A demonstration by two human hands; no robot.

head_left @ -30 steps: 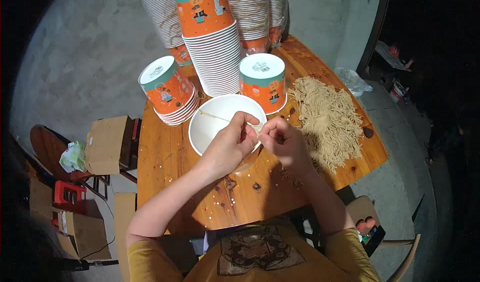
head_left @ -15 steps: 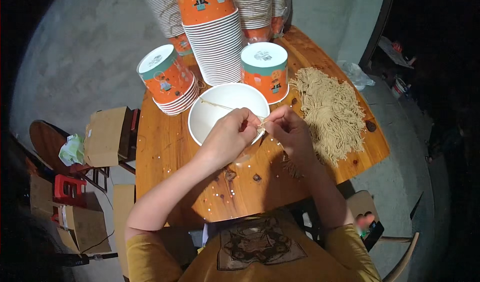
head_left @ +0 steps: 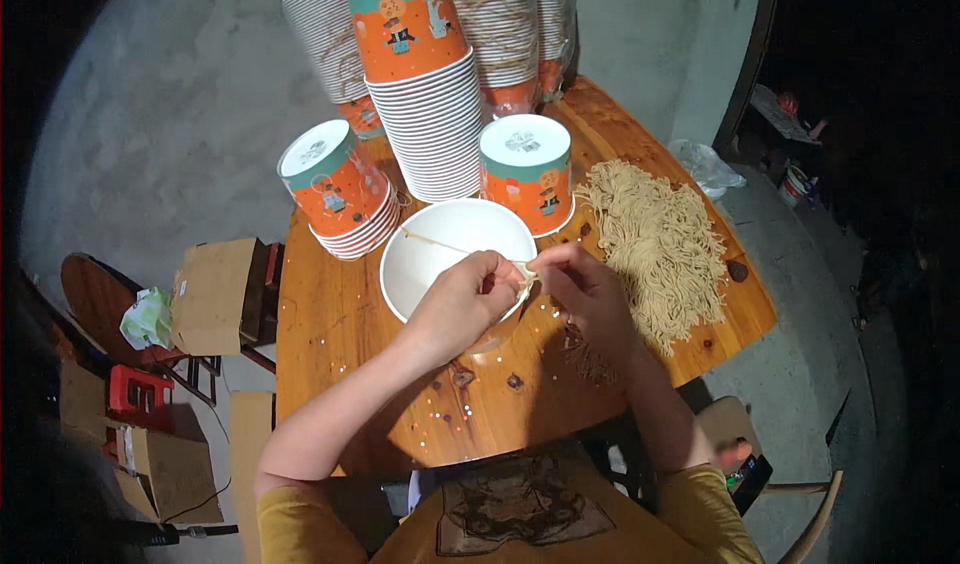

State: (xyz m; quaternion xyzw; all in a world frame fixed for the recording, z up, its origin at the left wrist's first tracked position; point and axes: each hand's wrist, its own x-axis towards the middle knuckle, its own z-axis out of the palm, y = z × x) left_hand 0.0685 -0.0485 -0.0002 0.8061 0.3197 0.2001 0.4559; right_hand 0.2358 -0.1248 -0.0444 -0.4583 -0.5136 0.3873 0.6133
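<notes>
At the right rim of a white-lined paper bucket (head_left: 425,269), my two hands meet with their fingers closed. My left hand (head_left: 455,309) pinches a thin beige cord (head_left: 437,241), whose one end reaches over the bucket's opening to the left. My right hand (head_left: 592,299) grips the cord beside the left fingertips; the exact spot is partly hidden by the fingers. The bucket stands mouth up and tilts a little toward me. To the right of my right hand lies a thick heap of beige cords (head_left: 655,249).
Behind the bucket rises a tall stack of upside-down orange paper buckets (head_left: 425,124). A short stack (head_left: 335,199) flanks it on the left, an overturned bucket (head_left: 525,179) on the right. Small white bits dot the wooden table (head_left: 400,434). Cardboard boxes (head_left: 215,294) are at the left.
The whole scene sits slightly lower in the picture. My hands stay together at the bucket's rim with the cord, and the fingers have shifted slightly.
</notes>
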